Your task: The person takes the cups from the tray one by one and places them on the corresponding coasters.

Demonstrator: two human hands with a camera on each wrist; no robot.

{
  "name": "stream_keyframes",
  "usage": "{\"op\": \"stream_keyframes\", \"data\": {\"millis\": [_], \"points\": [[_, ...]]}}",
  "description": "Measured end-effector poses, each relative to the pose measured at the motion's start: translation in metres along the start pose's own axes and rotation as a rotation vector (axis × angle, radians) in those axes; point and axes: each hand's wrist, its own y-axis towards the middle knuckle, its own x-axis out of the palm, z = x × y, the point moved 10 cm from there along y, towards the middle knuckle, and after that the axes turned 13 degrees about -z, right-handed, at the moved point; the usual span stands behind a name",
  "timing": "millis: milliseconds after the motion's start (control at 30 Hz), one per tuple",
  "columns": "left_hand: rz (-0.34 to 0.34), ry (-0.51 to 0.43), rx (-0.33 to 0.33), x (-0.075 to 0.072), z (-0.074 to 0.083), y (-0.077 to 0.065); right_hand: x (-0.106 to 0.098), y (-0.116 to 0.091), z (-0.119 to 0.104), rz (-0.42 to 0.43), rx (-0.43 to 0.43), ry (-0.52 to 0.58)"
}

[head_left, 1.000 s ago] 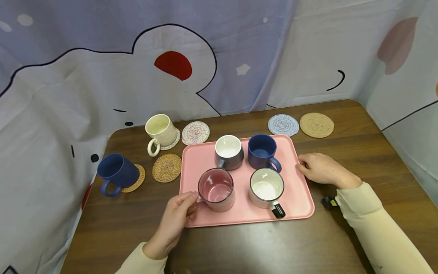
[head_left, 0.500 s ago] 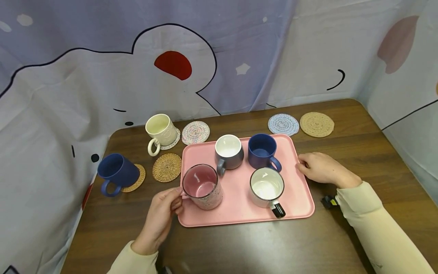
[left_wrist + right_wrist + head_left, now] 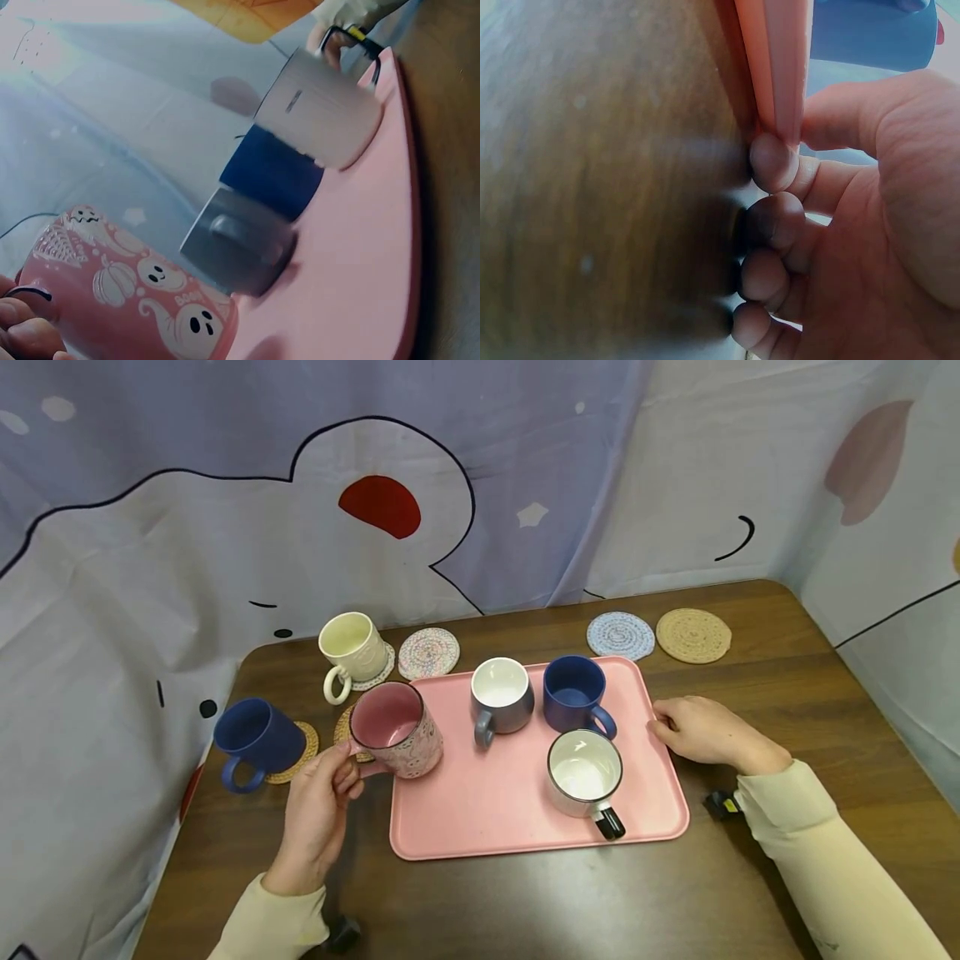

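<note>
- Pink mug (image 3: pixel 397 735): shifted left and away from the person since the earlier frame, from the near-left area of the pink tray (image 3: pixel 480 814) to over its left edge. The left hand (image 3: pixel 311 814) travels with it; the right hand (image 3: pixel 708 731) is unchanged.
- Mug position: just beyond and to the right of the left fingertips. It appears raised; the gap under its base is not plainly visible.
- Woven coaster (image 3: pixel 342 727): just beyond the left grip, partly hidden by the mug.
- Handling, left: keep the mug upright and its base clear of the tray edge. Maintain clearance from the dark blue mug (image 3: pixel 258 739), left of the grip, and the gray mug (image 3: pixel 501 708), right of it.
- Handling, right: steady the tray with light, even pressure; avoid tipping it.
- Grip, left: fingers and thumb together, clamped on the mug's handle.
- Grip, right: thumb and index finger pinch the tray's right edge, with the tray wall between them; remaining fingers curl alongside.
</note>
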Motion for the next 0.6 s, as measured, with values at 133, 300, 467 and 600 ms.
{"op": "stream_keyframes", "data": {"millis": [133, 300, 467, 600], "points": [[0.056, -0.016, 0.026, -0.013, 0.003, 0.004, 0.001, 0.0, 0.0, -0.005, 0.001, 0.005], [0.151, -0.033, 0.066, -0.031, 0.002, 0.009, 0.001, 0.001, 0.001, -0.006, 0.004, 0.005], [0.231, -0.045, 0.088, -0.048, -0.003, 0.015, 0.001, 0.0, 0.001, -0.011, 0.007, 0.008], [0.275, -0.058, 0.079, -0.058, -0.007, 0.019, 0.0, 0.0, 0.0, 0.001, 0.001, -0.003]]}}
